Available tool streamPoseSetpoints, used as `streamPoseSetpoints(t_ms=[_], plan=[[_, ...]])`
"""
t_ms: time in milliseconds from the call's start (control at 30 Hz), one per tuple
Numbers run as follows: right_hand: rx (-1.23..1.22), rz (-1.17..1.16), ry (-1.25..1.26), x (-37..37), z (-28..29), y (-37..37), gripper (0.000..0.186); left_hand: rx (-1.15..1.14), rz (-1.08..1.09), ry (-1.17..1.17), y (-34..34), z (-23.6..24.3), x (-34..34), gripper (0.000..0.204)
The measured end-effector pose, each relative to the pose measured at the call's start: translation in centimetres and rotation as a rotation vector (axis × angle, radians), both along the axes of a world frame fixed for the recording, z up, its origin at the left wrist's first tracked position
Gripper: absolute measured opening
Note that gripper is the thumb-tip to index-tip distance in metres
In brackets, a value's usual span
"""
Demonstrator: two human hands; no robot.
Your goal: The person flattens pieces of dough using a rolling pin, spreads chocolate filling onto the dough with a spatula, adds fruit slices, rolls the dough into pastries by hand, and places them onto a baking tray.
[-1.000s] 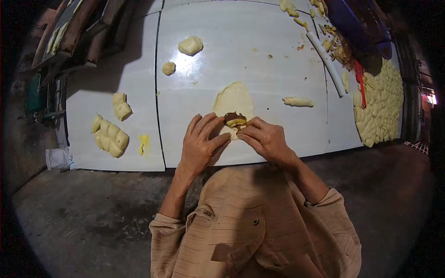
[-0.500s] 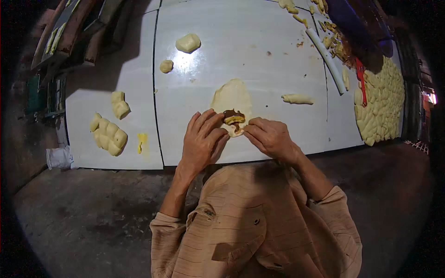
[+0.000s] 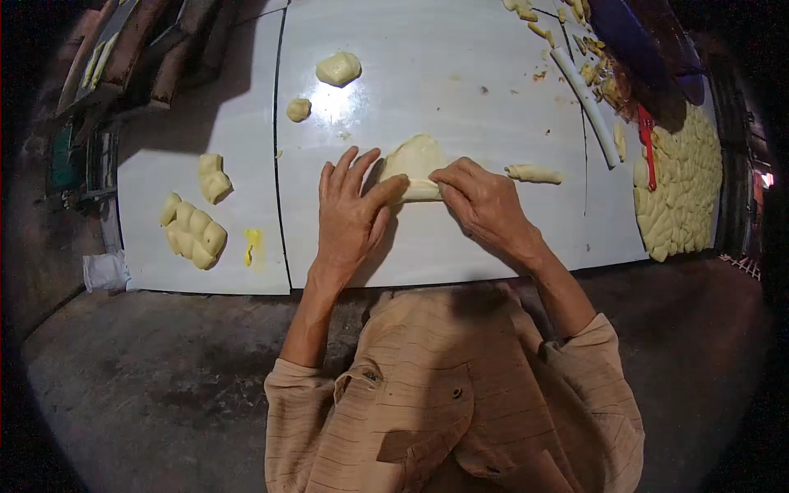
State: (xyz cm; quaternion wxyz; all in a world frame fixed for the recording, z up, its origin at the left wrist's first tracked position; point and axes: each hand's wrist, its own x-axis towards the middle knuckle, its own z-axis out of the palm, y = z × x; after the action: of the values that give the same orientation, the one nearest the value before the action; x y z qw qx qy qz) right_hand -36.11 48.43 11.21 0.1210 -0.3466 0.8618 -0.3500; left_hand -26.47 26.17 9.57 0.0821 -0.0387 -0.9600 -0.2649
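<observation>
1. Head view, the hands: the left hand (image 3: 349, 215) lies flat with its fingers spread, and its fingertips press the near left edge of a flattened dough piece (image 3: 417, 161). The right hand (image 3: 485, 203) curls its fingers over the near right edge of the same piece. Both hands grip the rolled near rim, pinched between fingers and thumb as far as can be seen.
2. Head view, the dough piece: it lies on the white work surface (image 3: 460, 74), near the middle and just beyond the hands. Its far half shows as a pale rounded flap. The near edge is folded into a thick roll, and the fingers cover most of it; what lies inside the fold is hidden.
3. Head view, the left side: a cluster of dough lumps (image 3: 193, 232) sits near the table's left edge, with a smaller pair (image 3: 214, 177) beyond it and a yellow smear (image 3: 252, 243) just beside it. The dark stacked shapes at the upper left corner are too dim to name.
4. Head view, farther out: two dough balls (image 3: 338, 68) lie well beyond the hands. A short dough stick (image 3: 534, 173) lies just right of the right hand.
5. Head view, the right rim: a white rod (image 3: 585, 103), a red utensil (image 3: 647, 144) and a tray of packed dough pieces (image 3: 678, 189) bend with the lens, and the picture's edge cuts off the tray.
</observation>
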Motion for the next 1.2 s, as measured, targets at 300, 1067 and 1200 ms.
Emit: streamPoseSetpoints(t_ms=[300, 1067, 1200], plan=[[-0.002, 0.227, 0.136, -0.6, -0.2, 0.6, 0.021, -0.042, -0.128, -0.02, 0.2, 1.1, -0.9, 0.027], [-0.003, 0.072, 0.273, -1.0, -1.3, -0.3, 0.011, 0.037, -0.077, 0.113, -1.7, 0.3, -0.9, 0.027], [-0.112, 0.012, 0.378, -0.8, -0.9, 0.5, 0.019, 0.095, -0.098, 0.12, -1.7, 1.1, -0.5, 0.031]])
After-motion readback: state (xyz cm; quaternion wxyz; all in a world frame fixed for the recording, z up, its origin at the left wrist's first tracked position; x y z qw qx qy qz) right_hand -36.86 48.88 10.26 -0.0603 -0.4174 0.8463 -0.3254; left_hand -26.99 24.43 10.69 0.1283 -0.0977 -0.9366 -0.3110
